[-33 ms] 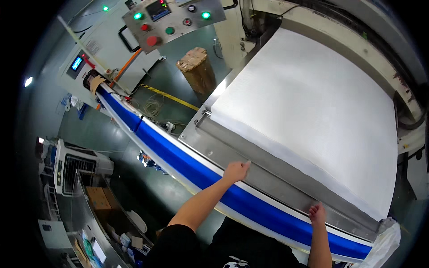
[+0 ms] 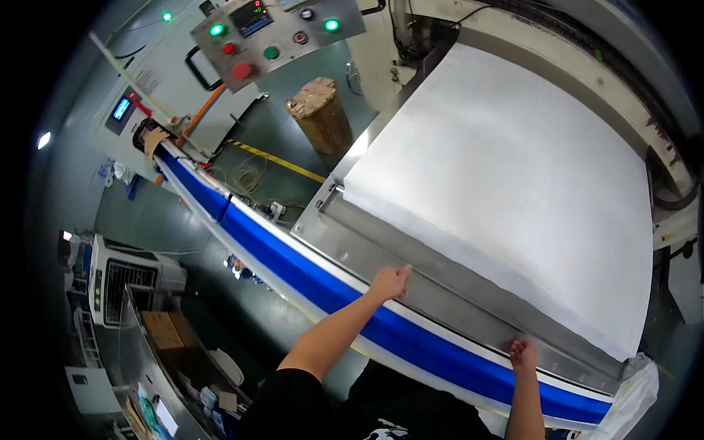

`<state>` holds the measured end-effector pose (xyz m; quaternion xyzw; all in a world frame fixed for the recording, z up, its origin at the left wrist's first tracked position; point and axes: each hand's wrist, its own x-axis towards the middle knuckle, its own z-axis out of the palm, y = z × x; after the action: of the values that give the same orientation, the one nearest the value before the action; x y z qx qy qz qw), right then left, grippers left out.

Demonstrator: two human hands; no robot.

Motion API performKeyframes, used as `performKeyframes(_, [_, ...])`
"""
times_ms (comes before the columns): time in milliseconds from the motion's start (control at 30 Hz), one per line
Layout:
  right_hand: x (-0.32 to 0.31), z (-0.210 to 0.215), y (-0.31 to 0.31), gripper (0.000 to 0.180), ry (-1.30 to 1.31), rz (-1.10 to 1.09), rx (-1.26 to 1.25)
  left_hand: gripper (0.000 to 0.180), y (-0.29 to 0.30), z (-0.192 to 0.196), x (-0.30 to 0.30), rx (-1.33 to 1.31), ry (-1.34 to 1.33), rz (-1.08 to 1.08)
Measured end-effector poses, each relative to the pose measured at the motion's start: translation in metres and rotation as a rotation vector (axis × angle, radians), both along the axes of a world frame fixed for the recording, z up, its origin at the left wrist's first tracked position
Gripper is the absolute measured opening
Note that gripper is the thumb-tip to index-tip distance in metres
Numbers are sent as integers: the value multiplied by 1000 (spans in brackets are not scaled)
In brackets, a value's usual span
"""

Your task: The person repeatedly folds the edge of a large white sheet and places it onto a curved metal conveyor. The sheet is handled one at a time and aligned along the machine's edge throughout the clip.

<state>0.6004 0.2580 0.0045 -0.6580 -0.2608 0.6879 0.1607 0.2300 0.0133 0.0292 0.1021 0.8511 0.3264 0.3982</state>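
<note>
Both of my hands are at the bare grey metal ledge [image 2: 433, 293] in front of a large white sheet [image 2: 506, 183]. My left hand [image 2: 390, 282] is closed, its thumb side toward the ledge, near the middle of the blue belt [image 2: 293, 257]. Farther right, my right hand [image 2: 523, 354] is curled with fingers pressed together, also over the ledge. Anything thin pinched in either hand is too small to make out. The near edge of the sheet lies slightly wavy, apart from both hands.
A control panel [image 2: 275, 40] with lit green buttons hangs at the top. Behind the ledge's left end stands a brown wrapped roll [image 2: 320, 117]. Crumpled clear plastic [image 2: 636, 392] hangs at the right end. A metal cart [image 2: 150, 367] with cardboard boxes is at lower left.
The whole view has shifted a little, with the panel and machine sitting slightly farther left. Both hands keep nearly the same closed pose over the ledge.
</note>
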Motion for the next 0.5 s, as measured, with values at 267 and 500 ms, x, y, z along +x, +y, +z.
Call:
performKeyframes(267, [12,-34,22,30,-178,-124,203,50,25,-23,-13,117,-267,183])
performKeyframes(500, [13,-32,41,29,-220,-27,200,48,40,-21,-22,16,-247,116])
